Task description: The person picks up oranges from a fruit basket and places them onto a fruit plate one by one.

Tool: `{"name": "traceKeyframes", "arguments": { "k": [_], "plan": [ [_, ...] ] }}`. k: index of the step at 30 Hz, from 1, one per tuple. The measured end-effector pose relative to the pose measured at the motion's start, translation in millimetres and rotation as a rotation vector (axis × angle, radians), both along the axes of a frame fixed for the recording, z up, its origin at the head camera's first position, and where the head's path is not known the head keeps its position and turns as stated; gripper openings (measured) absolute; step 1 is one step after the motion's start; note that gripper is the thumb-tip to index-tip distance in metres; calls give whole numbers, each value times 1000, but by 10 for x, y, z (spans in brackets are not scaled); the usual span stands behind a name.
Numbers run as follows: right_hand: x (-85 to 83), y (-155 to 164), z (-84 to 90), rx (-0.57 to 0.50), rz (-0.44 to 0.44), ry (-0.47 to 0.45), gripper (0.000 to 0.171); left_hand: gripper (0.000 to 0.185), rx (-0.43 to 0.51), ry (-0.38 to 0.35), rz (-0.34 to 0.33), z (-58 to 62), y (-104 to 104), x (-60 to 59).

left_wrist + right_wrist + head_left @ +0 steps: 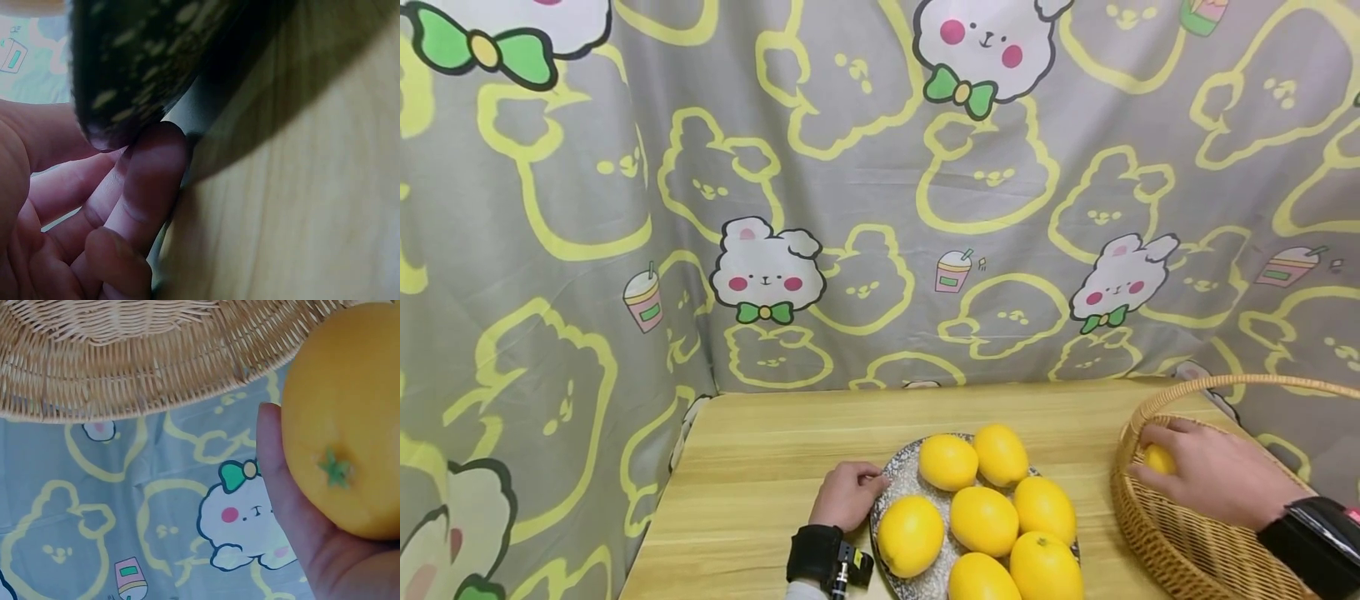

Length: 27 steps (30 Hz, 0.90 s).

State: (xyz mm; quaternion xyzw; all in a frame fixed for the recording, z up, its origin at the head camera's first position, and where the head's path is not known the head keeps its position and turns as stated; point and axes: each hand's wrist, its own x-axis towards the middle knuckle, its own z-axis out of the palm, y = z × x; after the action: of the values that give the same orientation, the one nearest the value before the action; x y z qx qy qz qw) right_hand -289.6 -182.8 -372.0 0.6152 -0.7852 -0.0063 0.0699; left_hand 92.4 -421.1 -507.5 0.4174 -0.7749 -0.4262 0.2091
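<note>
A speckled grey plate (901,483) on the wooden table holds several yellow lemons (983,520). My left hand (847,493) grips the plate's left rim; in the left wrist view its fingers (147,187) curl under the dark speckled plate edge (137,69). My right hand (1206,473) is inside the wicker basket (1138,517) at the right, holding a yellow lemon (1159,459). In the right wrist view that lemon (344,419) lies in my palm, below the basket weave (125,356).
The wooden table (760,467) meets a hanging grey cartoon-print curtain (850,208) at the back and left. The basket has a tall arched handle (1262,385) and sits at the table's right edge.
</note>
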Motion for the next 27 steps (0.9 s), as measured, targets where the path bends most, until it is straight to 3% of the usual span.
{"name": "traceKeyframes", "arguments": {
  "k": [9,17,27],
  "plan": [
    [154,-24,82,12,5,-3,50,22,-1,0,5,-4,-1,13],
    [328,-87,148,-22,61,-13,37,22,-6,0,3,-14,-8,15],
    [492,-192,229,-22,88,-44,43,21,-24,-5,6,-4,-5,2]
  ]
}}
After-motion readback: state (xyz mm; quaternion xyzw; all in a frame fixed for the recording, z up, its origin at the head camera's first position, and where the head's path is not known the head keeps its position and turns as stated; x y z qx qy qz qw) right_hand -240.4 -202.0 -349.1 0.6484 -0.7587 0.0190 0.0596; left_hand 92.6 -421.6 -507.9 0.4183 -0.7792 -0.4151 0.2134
